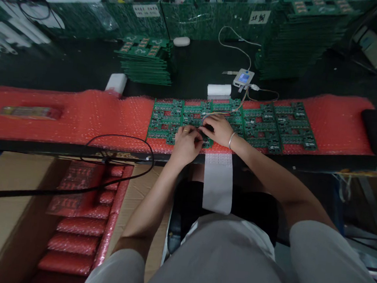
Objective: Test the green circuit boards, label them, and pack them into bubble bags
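Note:
Several green circuit boards (263, 127) lie side by side on a red bubble-wrap sheet (340, 125). My left hand (187, 146), with a ring, rests at the near edge of the boards, fingers bent and pinched together; what they hold is hidden. My right hand (221, 130), a bangle at its wrist, is just beside it over the same board, fingers curled closed. Thin coloured wires (244, 98) run from a small white device (243, 78) with a lit screen to the right fingers. Their end is hidden there. A strip of white label sheet (218, 184) hangs off the table edge below my hands.
Behind the mat stand a short stack of boards (146, 62) and a taller stack (298, 41). A white roll (219, 90) lies near the device. A black cable (114, 183) loops at the front left, above a cardboard box (11, 213) holding red bubble-wrap packs (75, 242).

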Demonstrator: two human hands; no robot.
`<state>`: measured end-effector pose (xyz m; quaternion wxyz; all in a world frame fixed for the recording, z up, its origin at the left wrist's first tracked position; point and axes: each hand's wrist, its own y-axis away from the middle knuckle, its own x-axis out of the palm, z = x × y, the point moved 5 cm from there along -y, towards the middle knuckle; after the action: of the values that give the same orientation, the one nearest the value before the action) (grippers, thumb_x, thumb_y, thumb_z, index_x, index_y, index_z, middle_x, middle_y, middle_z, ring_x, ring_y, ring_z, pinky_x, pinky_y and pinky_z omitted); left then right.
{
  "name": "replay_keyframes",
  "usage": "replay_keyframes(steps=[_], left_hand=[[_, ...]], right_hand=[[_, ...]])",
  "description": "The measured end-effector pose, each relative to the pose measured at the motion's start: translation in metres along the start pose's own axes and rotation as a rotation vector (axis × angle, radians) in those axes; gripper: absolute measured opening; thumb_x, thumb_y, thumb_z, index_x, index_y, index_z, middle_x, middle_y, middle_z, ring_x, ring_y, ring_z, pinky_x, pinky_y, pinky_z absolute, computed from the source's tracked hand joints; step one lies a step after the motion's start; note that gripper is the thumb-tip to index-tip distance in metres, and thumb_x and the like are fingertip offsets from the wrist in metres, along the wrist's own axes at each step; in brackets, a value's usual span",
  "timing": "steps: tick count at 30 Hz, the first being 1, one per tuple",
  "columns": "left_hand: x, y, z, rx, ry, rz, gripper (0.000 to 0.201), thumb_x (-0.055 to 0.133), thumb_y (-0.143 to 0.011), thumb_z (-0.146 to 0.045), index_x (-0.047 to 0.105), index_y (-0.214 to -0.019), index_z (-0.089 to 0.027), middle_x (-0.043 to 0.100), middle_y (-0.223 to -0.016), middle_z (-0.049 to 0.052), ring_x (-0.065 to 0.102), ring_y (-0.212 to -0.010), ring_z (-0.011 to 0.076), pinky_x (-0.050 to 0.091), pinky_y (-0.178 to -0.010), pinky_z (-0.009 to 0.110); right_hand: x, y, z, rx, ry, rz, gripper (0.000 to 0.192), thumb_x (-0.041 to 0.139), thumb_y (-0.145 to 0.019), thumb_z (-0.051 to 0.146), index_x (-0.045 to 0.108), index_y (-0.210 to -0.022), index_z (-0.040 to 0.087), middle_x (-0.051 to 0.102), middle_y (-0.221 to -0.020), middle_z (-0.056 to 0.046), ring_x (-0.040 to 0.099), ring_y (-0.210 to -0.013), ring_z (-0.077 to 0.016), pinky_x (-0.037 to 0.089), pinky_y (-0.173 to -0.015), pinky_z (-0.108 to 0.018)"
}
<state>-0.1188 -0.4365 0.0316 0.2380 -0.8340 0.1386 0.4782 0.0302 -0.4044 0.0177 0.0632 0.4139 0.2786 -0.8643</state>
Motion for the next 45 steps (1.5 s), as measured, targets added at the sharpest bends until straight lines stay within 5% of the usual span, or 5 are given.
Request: replay_keyframes(steps=[7,13,21,29,45], left_hand=[[0.004,0.039,-0.016,0.221,-0.111,-0.105,0.022,0.06,-0.1,-0.03,0.072,-0.117,-0.021,0.067,-0.129,0.011,0.056,-0.12,0.0322,0.048,-0.095,0.047],[0.018,0.047,-0.01,0.188,-0.137,-0.169,0.022,0.059,-0.102,-0.03,0.074,-0.116,-0.025,0.069,-0.13,0.009,0.059,-0.121,0.0306,0.046,-0.096,0.047],[0.021,0.051,-0.014,0.221,-0.162,-0.269,0.022,0.059,-0.102,-0.029,0.074,-0.116,-0.021,0.07,-0.129,0.011,0.06,-0.12,0.0308,0.046,-0.094,0.046],[0.022,0.05,-0.011,0.121,-0.085,-0.176,0.024,0.057,-0.102,-0.028,0.073,-0.119,-0.026,0.067,-0.133,0.011,0.059,-0.123,0.0315,0.045,-0.098,0.05],[0.015,0.054,-0.02,0.146,-0.053,-0.211,0.024,0.057,-0.102,-0.026,0.071,-0.12,-0.02,0.066,-0.134,0.013,0.055,-0.126,0.0332,0.044,-0.101,0.05]], right_hand=[[-0.009,-0.001,0.003,0.041,-0.127,-0.051,0.021,0.061,-0.095,0.039,0.062,-0.082,0.022,0.07,-0.091,-0.007,0.062,-0.094,-0.0242,0.047,-0.09,-0.041],[-0.012,-0.017,0.005,0.101,-0.339,-0.052,0.014,0.057,-0.094,0.031,0.067,-0.09,0.022,0.075,-0.097,-0.004,0.068,-0.09,-0.0205,0.053,-0.086,-0.036],[0.008,-0.033,0.015,0.027,-0.219,0.076,0.016,0.056,-0.092,0.022,0.071,-0.097,0.021,0.076,-0.102,-0.005,0.066,-0.102,-0.0237,0.049,-0.097,-0.041],[0.012,-0.036,0.018,-0.064,-0.159,0.169,0.017,0.053,-0.095,0.02,0.069,-0.1,0.022,0.075,-0.106,-0.005,0.061,-0.104,-0.0245,0.045,-0.098,-0.041],[0.017,-0.038,0.015,-0.073,-0.104,0.195,0.015,0.054,-0.094,0.02,0.068,-0.099,0.022,0.073,-0.103,-0.005,0.059,-0.099,-0.0235,0.043,-0.095,-0.039]])
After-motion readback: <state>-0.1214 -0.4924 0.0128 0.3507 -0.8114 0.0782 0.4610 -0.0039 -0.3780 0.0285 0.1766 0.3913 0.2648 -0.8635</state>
